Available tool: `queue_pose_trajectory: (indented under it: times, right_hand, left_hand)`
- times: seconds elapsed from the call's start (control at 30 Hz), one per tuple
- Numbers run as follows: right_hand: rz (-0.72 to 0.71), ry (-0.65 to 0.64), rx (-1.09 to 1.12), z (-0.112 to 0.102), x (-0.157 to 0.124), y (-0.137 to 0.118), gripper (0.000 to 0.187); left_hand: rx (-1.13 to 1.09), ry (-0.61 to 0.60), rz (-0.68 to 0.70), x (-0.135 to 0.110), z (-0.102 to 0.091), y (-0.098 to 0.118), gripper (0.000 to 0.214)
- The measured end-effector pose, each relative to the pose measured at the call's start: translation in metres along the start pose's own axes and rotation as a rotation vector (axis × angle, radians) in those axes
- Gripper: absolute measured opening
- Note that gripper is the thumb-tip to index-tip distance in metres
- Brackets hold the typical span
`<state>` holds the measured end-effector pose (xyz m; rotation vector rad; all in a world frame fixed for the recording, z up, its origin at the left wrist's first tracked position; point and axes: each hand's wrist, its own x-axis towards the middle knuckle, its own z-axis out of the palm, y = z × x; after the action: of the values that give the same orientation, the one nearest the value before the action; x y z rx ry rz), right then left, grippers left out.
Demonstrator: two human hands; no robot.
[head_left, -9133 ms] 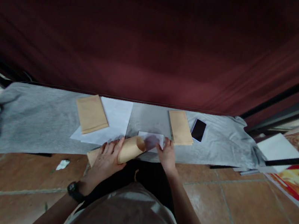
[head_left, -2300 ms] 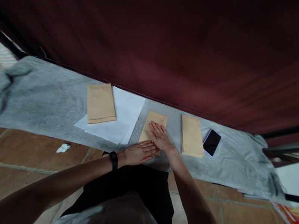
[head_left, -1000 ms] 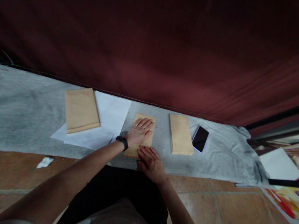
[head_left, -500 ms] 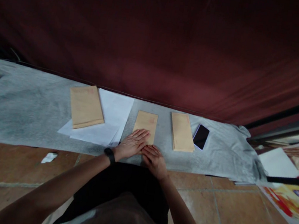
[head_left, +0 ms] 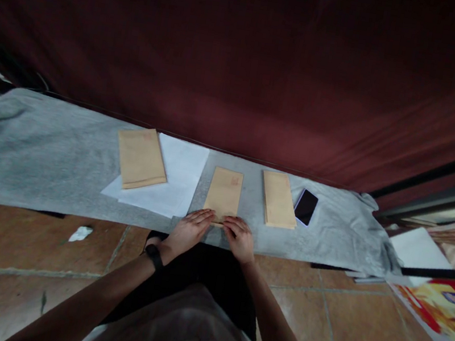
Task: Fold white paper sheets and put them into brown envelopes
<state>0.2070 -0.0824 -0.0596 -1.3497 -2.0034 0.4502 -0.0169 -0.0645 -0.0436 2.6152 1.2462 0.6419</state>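
Observation:
A brown paper envelope (head_left: 225, 187) with a small red print lies lengthwise in front of me on the grey cloth. At its near end, my left hand (head_left: 191, 228) has its fingers together on the left corner. My right hand (head_left: 239, 237) is closed on the right corner in the same way. A narrow folded strip shows between the fingertips; the thumbs are mostly hidden. Off to the right sits a stack of brown envelopes (head_left: 280, 200). To the left, more brown envelopes (head_left: 142, 158) rest partly over white paper sheets (head_left: 184, 169).
A phone (head_left: 306, 207) lies right of the envelope stack. The grey cloth (head_left: 61, 155) covers a long narrow surface, with a dark red curtain (head_left: 243, 69) behind it. Crumpled white tissue (head_left: 80, 233) is on the tiled floor, and a colourful printed box (head_left: 446, 315) stands at right.
My left hand has slid off the middle of the envelope to its near left corner. My right hand has shifted slightly right, onto the near right corner. The view has turned a little.

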Motion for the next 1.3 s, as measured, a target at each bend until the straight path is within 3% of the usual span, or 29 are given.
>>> queue_pose_trajectory:
  times: [0.27, 0.5, 0.77, 1.07, 1.2, 1.3]
  right_hand:
    - [0.055, 0.05, -0.034, 0.003, -0.001, -0.008, 0.022]
    - [0.066, 0.11, -0.132, 0.011, -0.007, -0.022, 0.032]
    - [0.023, -0.035, -0.308, 0.032, -0.032, -0.058, 0.051]
    - [0.046, -0.009, -0.314, 0.007, -0.041, -0.036, 0.044]
    - [0.055, -0.003, -0.317, 0.008, -0.043, -0.036, 0.045]
    - [0.055, -0.008, -0.343, 0.012, -0.045, -0.04, 0.048]
  left_hand:
    - [0.037, -0.006, -0.033, 0.0, 0.001, 0.003, 0.04]
    - [0.123, -0.048, 0.04, -0.012, 0.002, 0.014, 0.045]
    - [0.21, -0.079, 0.019, -0.028, 0.011, 0.023, 0.055]
    - [0.227, -0.077, -0.045, -0.03, 0.002, 0.028, 0.054]
    - [0.207, -0.062, -0.07, -0.03, 0.007, 0.034, 0.056]
    - [0.17, -0.075, -0.014, -0.022, 0.013, 0.041, 0.056]
